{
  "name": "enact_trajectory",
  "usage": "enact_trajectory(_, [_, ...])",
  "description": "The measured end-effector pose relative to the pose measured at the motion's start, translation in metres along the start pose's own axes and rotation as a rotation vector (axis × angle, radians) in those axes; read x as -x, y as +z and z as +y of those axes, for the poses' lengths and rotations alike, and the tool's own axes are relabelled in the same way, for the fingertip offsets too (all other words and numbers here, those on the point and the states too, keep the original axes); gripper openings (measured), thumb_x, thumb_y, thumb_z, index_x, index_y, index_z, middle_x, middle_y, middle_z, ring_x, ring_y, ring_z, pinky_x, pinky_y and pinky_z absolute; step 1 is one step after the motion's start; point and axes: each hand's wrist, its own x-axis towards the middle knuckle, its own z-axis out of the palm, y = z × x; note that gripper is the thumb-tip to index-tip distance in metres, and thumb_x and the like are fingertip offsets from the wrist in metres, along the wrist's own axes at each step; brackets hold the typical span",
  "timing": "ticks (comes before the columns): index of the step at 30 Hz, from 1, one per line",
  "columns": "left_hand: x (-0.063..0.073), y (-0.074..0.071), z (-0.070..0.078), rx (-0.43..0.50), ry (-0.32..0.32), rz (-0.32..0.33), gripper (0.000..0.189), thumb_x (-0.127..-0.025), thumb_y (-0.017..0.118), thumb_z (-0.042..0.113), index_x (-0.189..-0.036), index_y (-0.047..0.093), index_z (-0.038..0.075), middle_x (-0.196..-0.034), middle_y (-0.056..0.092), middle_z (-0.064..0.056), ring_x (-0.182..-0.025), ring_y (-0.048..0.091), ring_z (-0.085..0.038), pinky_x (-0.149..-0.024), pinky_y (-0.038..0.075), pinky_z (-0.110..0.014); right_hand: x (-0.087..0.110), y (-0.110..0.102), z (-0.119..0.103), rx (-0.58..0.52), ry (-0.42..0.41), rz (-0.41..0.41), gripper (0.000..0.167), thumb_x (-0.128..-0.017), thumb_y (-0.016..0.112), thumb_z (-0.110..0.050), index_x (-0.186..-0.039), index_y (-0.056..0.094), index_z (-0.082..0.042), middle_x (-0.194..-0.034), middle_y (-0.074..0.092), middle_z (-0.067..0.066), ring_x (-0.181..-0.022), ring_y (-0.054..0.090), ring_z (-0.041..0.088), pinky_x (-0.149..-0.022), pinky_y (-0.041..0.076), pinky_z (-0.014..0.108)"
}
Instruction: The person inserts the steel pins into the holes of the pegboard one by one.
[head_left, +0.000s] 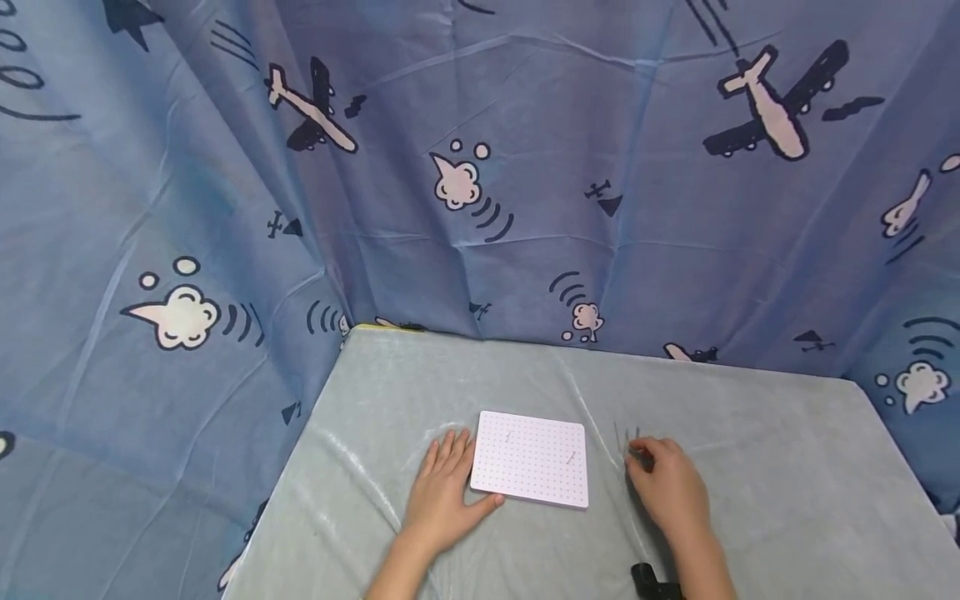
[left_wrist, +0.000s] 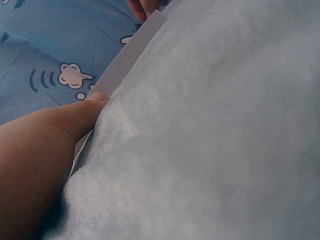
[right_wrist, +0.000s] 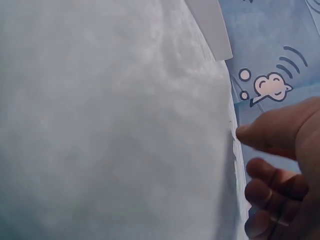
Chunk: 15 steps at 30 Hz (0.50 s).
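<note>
A white board [head_left: 529, 458] with a grid of small dots or holes lies flat on the table. Two short thin pieces show on its top. My left hand [head_left: 444, 498] lies beside the board's left side with its fingers extended; its thumb touches the front edge near the left corner, as the left wrist view also shows. Right of the board, my right hand [head_left: 670, 486] is at several thin pin-like pieces [head_left: 617, 432] on the cloth, fingers bent and thumb close to the fingertips. I cannot tell whether it pinches one.
Pale grey cloth covers the table [head_left: 787, 467]. A blue curtain [head_left: 540, 192] printed with airplanes hangs behind and at the sides. Below the right wrist is a black object [head_left: 651, 582], partly cut off by the frame.
</note>
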Motion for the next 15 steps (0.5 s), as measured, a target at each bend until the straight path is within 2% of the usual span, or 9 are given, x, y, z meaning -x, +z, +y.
enact_trajectory(8, [0.0028, 0.0026, 0.0007, 0.013, -0.01, 0.021, 0.1, -0.092, 0.068, 0.079, -0.164, 0.051, 0.011, -0.173, 0.04, -0.011, -0.165, 0.026, -0.031, -0.138, 0.011, -0.049, -0.0021, -0.0038, 0.0065, 0.066, 0.054, -0.056, 0.033, -0.094, 0.08, -0.017, -0.118, 0.075, 0.005, -0.095, 0.068, 0.014, -0.082, 0.066, 0.03, -0.07, 0.057, 0.056])
enact_trajectory(15, [0.0015, 0.003, -0.0011, 0.005, -0.009, 0.013, 0.102, -0.093, 0.065, 0.081, -0.165, 0.05, 0.011, -0.175, 0.038, -0.01, -0.166, 0.024, -0.029, -0.138, 0.009, -0.047, -0.0026, -0.0068, 0.0063, 0.06, 0.131, -0.121, 0.032, -0.099, 0.076, -0.023, -0.112, 0.074, 0.007, -0.093, 0.069, 0.013, -0.08, 0.066, 0.03, -0.07, 0.057, 0.056])
